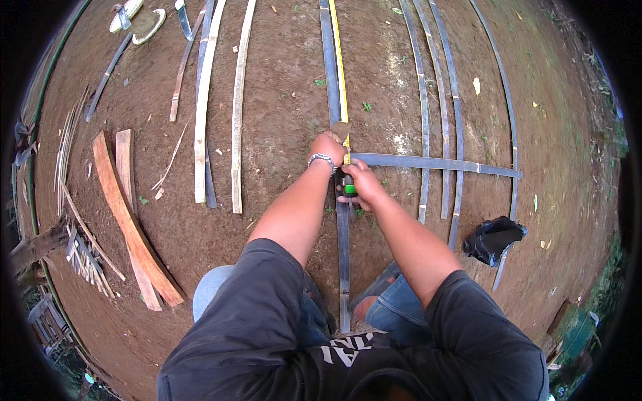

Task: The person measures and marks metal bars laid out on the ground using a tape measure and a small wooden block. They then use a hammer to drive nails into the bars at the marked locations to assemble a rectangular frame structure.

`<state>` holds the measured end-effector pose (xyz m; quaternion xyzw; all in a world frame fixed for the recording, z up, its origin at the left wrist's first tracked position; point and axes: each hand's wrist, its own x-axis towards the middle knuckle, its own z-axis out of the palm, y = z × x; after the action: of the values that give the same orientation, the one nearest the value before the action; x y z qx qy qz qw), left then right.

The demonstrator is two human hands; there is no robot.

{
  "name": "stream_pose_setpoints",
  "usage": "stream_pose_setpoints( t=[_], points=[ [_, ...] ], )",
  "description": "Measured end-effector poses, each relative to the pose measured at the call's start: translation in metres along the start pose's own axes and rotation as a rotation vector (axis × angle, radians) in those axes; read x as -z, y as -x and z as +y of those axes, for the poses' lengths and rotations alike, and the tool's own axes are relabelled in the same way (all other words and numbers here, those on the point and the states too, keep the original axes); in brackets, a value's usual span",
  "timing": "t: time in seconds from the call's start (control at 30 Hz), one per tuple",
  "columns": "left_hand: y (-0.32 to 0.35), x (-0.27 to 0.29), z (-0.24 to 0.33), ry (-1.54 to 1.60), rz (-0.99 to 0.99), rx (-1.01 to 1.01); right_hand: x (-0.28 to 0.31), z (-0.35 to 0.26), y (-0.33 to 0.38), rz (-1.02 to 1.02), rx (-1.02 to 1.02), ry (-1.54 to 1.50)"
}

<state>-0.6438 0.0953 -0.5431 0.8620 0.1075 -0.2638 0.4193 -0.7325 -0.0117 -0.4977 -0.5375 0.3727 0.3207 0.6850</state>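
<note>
A tape measure (pixel 350 190) with a black and green case is in my right hand (pixel 362 183), whose fingers are wrapped around it. Its yellow blade (pixel 340 67) runs away from me along a long dark bamboo strip (pixel 328 60). My left hand (pixel 328 147), with a braided bracelet at the wrist, is closed at the blade just beyond the case; its fingertips are partly hidden. Under both hands the long strip continues toward my knees. Another dark strip (pixel 435 162) lies crosswise, its left end beside my hands.
Several long strips (pixel 457 134) lie to the right, under the crosswise one. A crumpled black bag (pixel 495 238) sits at right. Pale strips (pixel 239 120) and reddish-brown slats (pixel 127 207) lie left. Sandals (pixel 150 27) and a blade-like tool (pixel 184 21) rest on the soil at far left.
</note>
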Motion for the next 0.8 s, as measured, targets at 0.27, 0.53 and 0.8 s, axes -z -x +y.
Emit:
stream_pose_setpoints(
  t=[0.27, 0.53, 0.8],
  points=[
    [-0.002, -0.006, -0.007, -0.083, 0.112, -0.027, 0.006, 0.008, -0.013, -0.02, -0.02, -0.01],
    [-0.003, -0.011, -0.011, 0.025, 0.141, 0.016, 0.003, 0.004, -0.003, -0.028, -0.014, 0.002],
    [0.002, -0.006, -0.002, 0.042, 0.141, 0.052, 0.007, 0.005, 0.013, -0.035, -0.015, 0.062]
  ],
)
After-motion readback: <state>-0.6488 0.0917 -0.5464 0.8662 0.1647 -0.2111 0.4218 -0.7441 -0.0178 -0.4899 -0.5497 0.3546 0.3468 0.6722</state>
